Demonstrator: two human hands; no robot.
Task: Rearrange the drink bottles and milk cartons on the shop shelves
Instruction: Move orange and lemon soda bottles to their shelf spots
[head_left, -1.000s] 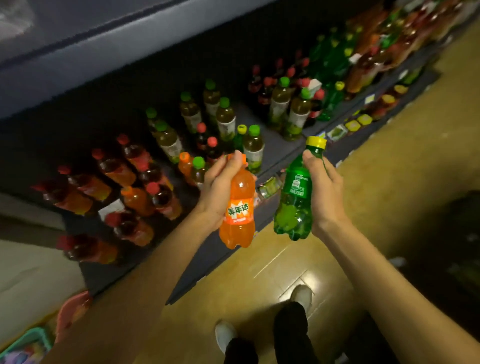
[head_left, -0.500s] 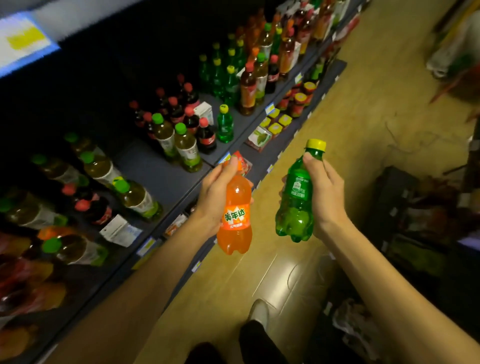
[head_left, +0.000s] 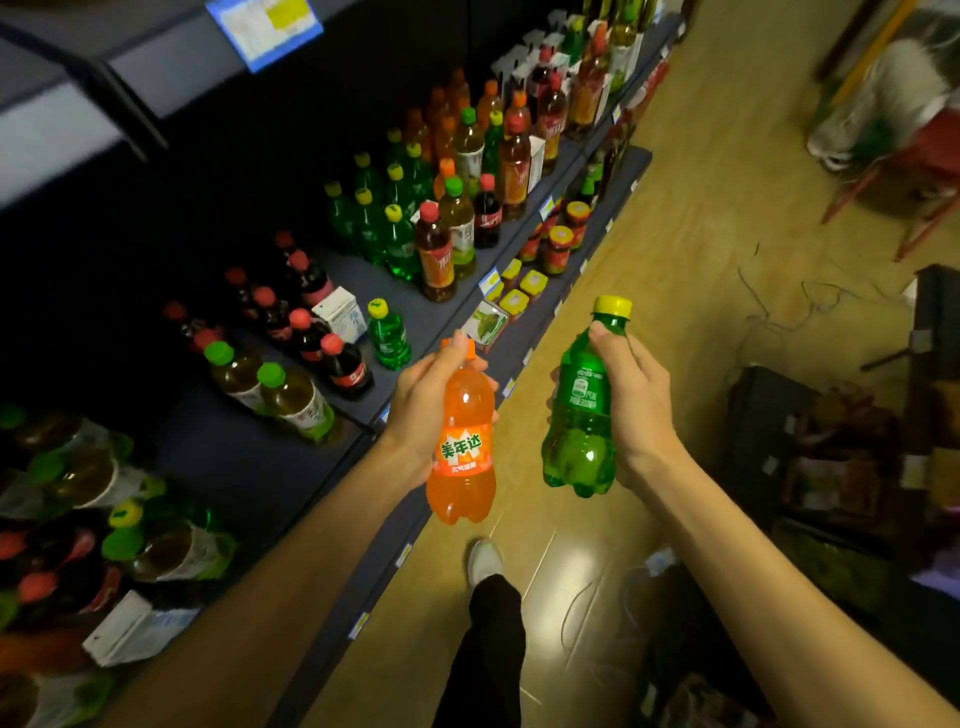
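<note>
My left hand (head_left: 423, 410) grips an orange soda bottle (head_left: 462, 457) by its neck and shoulder, upright, out in front of the shelf edge. My right hand (head_left: 636, 400) holds a green soda bottle (head_left: 579, 431) with a yellow cap, also upright, over the aisle floor. The two bottles hang side by side, a small gap apart. On the dark shelf (head_left: 270, 457) to the left stand a lone green bottle (head_left: 388, 335), a white milk carton (head_left: 343, 313), dark cola bottles (head_left: 343, 364) and green-capped tea bottles (head_left: 293, 400).
Further along the shelf stand several green, amber and orange bottles (head_left: 436, 208). A lower shelf (head_left: 592, 291) holds jars and small boxes. Another carton (head_left: 137, 626) lies near left. Dark crates (head_left: 831, 457) line the aisle's right side; cables lie on the wooden floor (head_left: 701, 218).
My view has swung further right along the shelving, bringing more bottles and the aisle into sight. Both hands keep the same bottles in the same hold, close together.
</note>
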